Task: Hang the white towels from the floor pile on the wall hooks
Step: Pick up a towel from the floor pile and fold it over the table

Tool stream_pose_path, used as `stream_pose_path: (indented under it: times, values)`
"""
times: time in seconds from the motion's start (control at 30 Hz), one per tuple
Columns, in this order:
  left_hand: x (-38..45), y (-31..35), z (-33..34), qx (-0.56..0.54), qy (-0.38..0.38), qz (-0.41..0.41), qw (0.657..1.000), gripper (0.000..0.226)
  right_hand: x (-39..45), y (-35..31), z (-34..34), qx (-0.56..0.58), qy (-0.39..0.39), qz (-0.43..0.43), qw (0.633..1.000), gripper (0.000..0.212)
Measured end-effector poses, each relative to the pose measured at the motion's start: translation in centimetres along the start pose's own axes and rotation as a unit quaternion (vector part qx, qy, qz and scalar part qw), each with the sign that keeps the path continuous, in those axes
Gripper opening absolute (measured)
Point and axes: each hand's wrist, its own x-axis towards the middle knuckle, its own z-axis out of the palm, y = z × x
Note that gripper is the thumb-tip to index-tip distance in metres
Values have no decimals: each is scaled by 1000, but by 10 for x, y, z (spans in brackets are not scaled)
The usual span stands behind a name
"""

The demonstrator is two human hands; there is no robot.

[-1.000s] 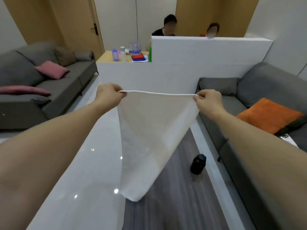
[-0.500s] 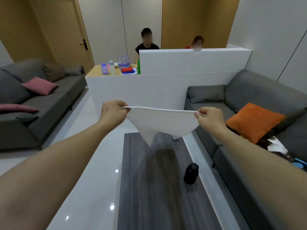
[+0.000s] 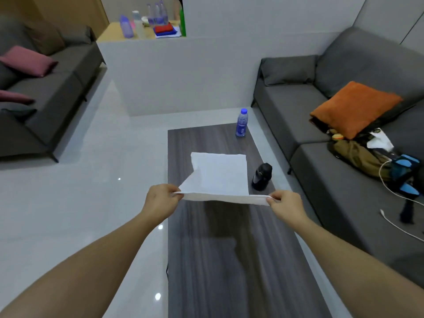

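No words, brand names, numbers or signs can be read anywhere in this view. The clear plastic water bottle with a blue cap (image 3: 241,123), standing at the far end of the dark wood-grain coffee table (image 3: 206,260), wears a blue label, but its print is too small and blurred to make out. The bottles on the distant tan counter (image 3: 110,31) are just as unreadable.

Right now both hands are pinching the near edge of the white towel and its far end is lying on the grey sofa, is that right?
Not quite. The left hand and the right hand do pinch the near edge of the white towel, but its far end lies on the dark wood table, not on the grey sofa. The head view shows it.
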Motion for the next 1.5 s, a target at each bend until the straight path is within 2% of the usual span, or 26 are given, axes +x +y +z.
stream_pose_path:
  times: [0.23,0.33,0.47,0.6,0.67,0.73,0.83,1.07,1.33,1.43,1.5]
  values:
    - [-100,-63,33,31,-89,-25,995,15,-111,54,50,-56,-93,51,993,13]
    - [-146,-87,41,63,-156,-18,986,18,-161,75,64,-91,-127,70,985,20]
    - [-196,-117,53,111,-258,-21,959,16,-220,94,79,-114,-213,102,965,25]
    - [-222,-129,57,117,-274,-17,955,20,-249,99,86,-113,-218,108,963,42]
    - [-221,-125,55,118,-264,-17,957,17,-248,98,83,-113,-212,101,966,42]
    - [-212,-118,53,112,-248,-19,962,19,-239,95,78,-112,-204,93,968,36]
    - [-189,-103,51,95,-213,-25,972,33,-209,88,70,-102,-182,83,974,25]
    - [-89,-63,48,79,-144,-52,985,23,-84,63,58,-98,-129,56,985,30]
    - [61,-47,76,96,-108,-83,986,20,89,38,80,-77,-104,27,991,17]
    - [104,-55,102,93,-49,-96,990,19,134,35,99,-53,-47,32,997,39]
    - [117,-70,125,86,-38,-115,989,33,147,43,120,-31,-39,56,997,46]
